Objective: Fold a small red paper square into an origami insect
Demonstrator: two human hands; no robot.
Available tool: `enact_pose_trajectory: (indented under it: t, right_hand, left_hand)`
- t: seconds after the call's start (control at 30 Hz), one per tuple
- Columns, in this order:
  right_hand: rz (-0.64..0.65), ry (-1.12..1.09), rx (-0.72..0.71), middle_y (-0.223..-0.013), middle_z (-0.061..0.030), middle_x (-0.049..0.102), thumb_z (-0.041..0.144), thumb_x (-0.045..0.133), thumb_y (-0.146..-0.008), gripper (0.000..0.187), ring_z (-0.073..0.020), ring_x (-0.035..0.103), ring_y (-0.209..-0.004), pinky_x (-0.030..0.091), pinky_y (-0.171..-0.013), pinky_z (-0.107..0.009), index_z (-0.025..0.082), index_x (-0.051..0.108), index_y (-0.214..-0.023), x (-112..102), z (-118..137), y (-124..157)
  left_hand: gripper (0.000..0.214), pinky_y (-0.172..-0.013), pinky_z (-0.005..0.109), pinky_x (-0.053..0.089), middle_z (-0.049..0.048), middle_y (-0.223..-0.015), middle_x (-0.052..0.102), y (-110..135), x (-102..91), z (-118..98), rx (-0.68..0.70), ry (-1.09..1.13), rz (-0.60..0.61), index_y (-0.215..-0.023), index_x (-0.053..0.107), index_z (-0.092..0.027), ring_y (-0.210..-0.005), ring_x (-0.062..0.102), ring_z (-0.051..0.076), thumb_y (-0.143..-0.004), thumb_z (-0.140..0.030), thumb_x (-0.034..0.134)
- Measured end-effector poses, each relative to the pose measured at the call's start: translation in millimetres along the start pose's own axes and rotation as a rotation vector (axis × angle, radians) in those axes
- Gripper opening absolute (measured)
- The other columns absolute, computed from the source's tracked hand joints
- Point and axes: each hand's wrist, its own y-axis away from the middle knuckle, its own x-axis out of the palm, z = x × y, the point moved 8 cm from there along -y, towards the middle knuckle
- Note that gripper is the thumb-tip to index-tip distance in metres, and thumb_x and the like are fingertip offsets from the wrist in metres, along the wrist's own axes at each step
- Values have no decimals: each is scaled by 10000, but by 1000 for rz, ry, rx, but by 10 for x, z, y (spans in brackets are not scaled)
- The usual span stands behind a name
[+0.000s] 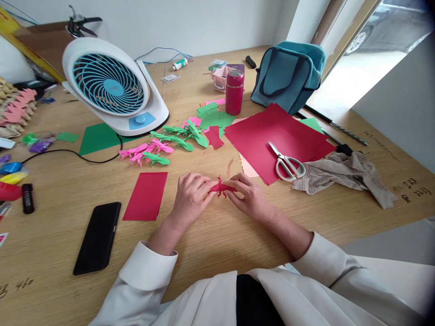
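Observation:
Both hands meet over the wooden table (217, 235) just in front of me. My left hand (190, 195) and my right hand (249, 195) each pinch one end of a small folded red paper figure (221, 187) with thin pointed legs, held just above the tabletop. A red paper rectangle (146, 195) lies flat to the left of my left hand. Finished pink and green paper figures (159, 149) lie in a loose row further back.
A black phone (98, 237) lies at the near left. A white and blue desk fan (113, 88) stands at the back left, its cord trailing. Red paper sheets (272, 136) carry scissors (287, 164), beside a grey cloth (343, 174). A red flask (234, 92) and teal bag (288, 74) stand behind.

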Motion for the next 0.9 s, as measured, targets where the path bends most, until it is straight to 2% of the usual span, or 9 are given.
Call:
enact_pose_trajectory:
  t: [0.47, 0.9]
  right_hand:
    - [83, 8, -7, -1007, -85, 613, 212, 579, -941, 192, -191, 634, -877, 546, -781, -342, 201, 621, -1128, 61, -28, 4]
    - [25, -20, -8, -961, -86, 613, 259, 564, -960, 151, -188, 621, -845, 544, -751, -339, 192, 622, -1082, 49, -7, 4]
  left_hand:
    - [202, -876, 391, 425, 58, -994, 665, -5, 19, 51, 8, 123, 43, -1062, 702, -229, -973, 541, 228, -871, -190, 650]
    - [153, -862, 374, 448, 49, -915, 650, -6, 3, 60, -27, 218, -11, -1028, 701, -222, -922, 553, 212, -884, -233, 650]
